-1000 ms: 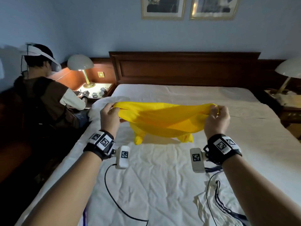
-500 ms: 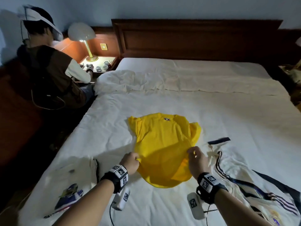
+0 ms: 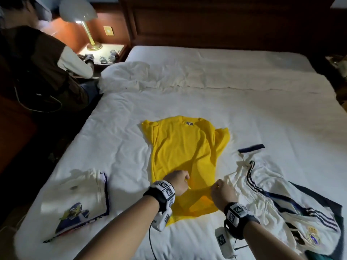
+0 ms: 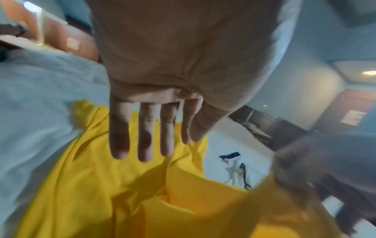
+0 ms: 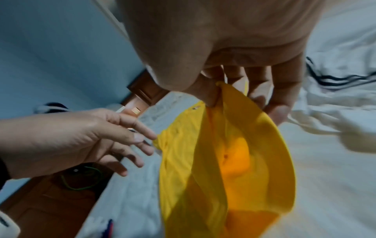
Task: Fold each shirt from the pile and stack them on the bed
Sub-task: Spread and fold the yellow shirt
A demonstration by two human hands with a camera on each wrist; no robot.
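One yellow shirt [image 3: 180, 147] lies on bed [image 3: 262, 113], seemingly pinched.

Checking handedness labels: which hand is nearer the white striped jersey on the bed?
Right. The right hand pinches the yellow shirt hem right beside the white striped jersey. The left hand, fingers straight, is over the yellow shirt's middle, farther away.

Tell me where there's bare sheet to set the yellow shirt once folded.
Free: the wide strip between the yellow shirt collar and the rumpled duvet, and the gap between the shirt and the folded white shirt. Crowded: the right side, where the white striped jersey sprawls beside the right hand.
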